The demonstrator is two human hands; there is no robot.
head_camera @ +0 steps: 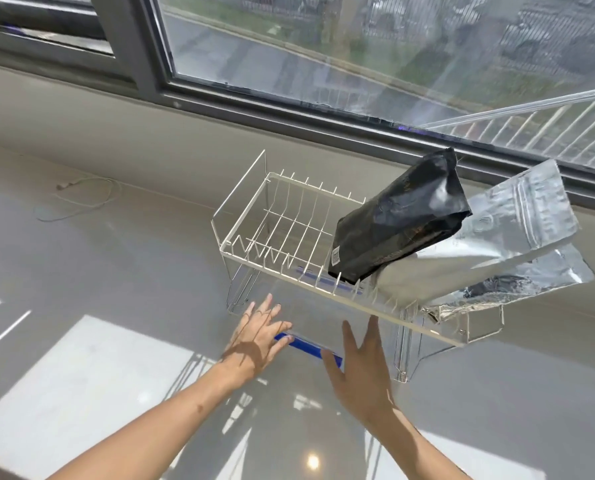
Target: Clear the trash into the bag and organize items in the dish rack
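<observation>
A white wire dish rack [289, 279] stands on a glossy grey surface below a window. In its right end lean a black pouch [400, 216], a silver zip pouch [497, 230] behind it and a crumpled silver pouch [517, 285] below that. The rest of the rack holds nothing. A clear plastic bag with a blue zip strip [306, 346] lies in front of and partly under the rack. My left hand [258, 337] is spread flat with its thumb on the strip's left end. My right hand [362, 372] is spread too, its thumb at the strip's right end.
A thin white cable [81, 199] lies looped on the surface to the far left. The window frame [289, 109] and a low ledge run just behind the rack. Bright sun patches fall on the surface near my arms.
</observation>
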